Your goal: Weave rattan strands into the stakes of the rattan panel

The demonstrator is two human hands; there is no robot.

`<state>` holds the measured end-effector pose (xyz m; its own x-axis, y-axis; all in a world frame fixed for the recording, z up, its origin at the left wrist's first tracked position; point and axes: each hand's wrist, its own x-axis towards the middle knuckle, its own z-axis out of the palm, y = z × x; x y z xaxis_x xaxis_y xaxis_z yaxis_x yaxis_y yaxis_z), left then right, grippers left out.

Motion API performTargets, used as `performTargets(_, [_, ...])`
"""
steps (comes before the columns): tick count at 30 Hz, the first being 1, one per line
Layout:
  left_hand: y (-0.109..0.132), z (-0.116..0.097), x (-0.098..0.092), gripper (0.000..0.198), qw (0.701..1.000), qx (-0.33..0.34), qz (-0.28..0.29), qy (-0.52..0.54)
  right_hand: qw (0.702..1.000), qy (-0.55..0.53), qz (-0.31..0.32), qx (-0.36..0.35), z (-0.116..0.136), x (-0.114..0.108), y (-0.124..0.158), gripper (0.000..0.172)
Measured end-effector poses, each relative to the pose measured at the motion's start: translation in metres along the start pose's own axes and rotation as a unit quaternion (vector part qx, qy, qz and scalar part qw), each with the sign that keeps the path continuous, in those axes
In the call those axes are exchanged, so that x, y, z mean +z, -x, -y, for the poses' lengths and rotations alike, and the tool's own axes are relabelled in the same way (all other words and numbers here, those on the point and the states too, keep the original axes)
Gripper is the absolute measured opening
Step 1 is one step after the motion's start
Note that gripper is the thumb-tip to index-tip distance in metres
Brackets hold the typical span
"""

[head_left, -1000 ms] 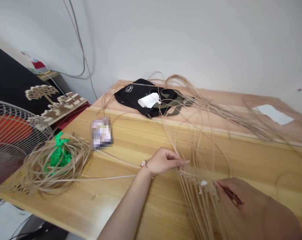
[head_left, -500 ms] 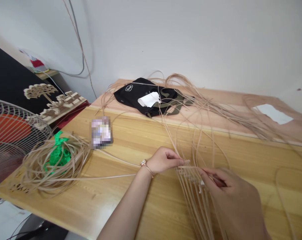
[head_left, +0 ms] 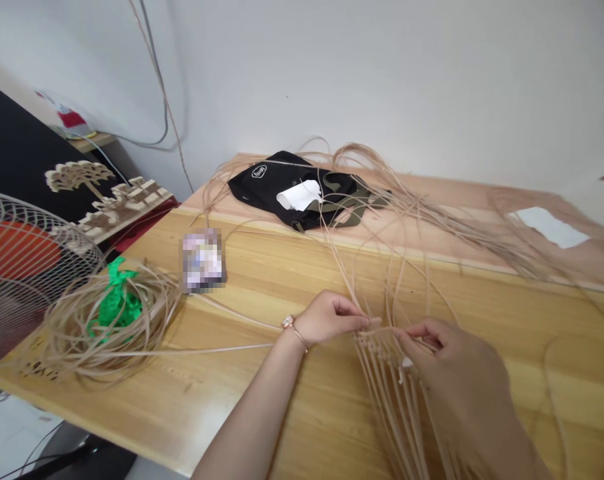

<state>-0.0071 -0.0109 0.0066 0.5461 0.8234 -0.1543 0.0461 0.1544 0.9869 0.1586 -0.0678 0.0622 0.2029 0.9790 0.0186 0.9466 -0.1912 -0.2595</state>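
Note:
My left hand (head_left: 329, 317) pinches the top of a woven band of pale rattan strips (head_left: 389, 393) that runs down toward me on the wooden table (head_left: 262, 393). A bracelet sits on that wrist. My right hand (head_left: 455, 380) is curled just to the right, its fingertips closed on a thin strip at the weave's top edge, close to the left hand's fingertips. Long loose strips (head_left: 407, 220) fan out from the weave toward the back of the table.
A coil of rattan (head_left: 107, 320) with green plastic in it lies at the table's left end. A black bag (head_left: 302, 193) with white paper sits at the back, a white sheet (head_left: 547, 227) at the far right. A fan guard (head_left: 17, 260) stands left of the table.
My right hand has moved up and left along the weave, from lower right to beside my left hand's fingertips. My left hand has stayed put.

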Motion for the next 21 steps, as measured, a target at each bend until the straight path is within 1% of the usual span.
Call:
performTargets(2, [0.000,0.000,0.000,0.034,1.000,0.001,0.001,0.004,0.993,0.064,-0.069,-0.070,0.002,0.006,0.004,0.025])
performTargets(5, [0.001,0.000,0.000,0.032,1.000,0.002,0.002,0.007,0.963,0.119,-0.172,-0.172,0.005,0.016,0.011,0.036])
performTargets(8, [0.001,0.000,-0.001,0.031,1.000,0.000,0.008,0.009,0.933,0.137,-0.233,-0.236,0.008,0.024,0.014,0.041])
performTargets(10, [0.001,-0.001,-0.001,0.031,1.000,-0.001,0.016,0.012,0.922,0.144,-0.252,-0.255,0.009,0.027,0.014,0.039])
performTargets(12, [0.001,-0.002,0.000,0.032,1.000,-0.004,0.019,0.018,0.918,0.156,-0.256,-0.261,0.010,0.028,0.013,0.036])
performTargets(17, [0.002,-0.003,0.000,0.030,0.999,-0.007,0.013,0.034,0.914,0.182,-0.239,-0.273,0.011,0.028,0.014,0.024])
performTargets(21, [0.001,-0.003,-0.001,0.027,0.999,-0.010,0.020,0.045,0.915,0.170,-0.243,-0.275,0.011,0.029,0.015,0.024])
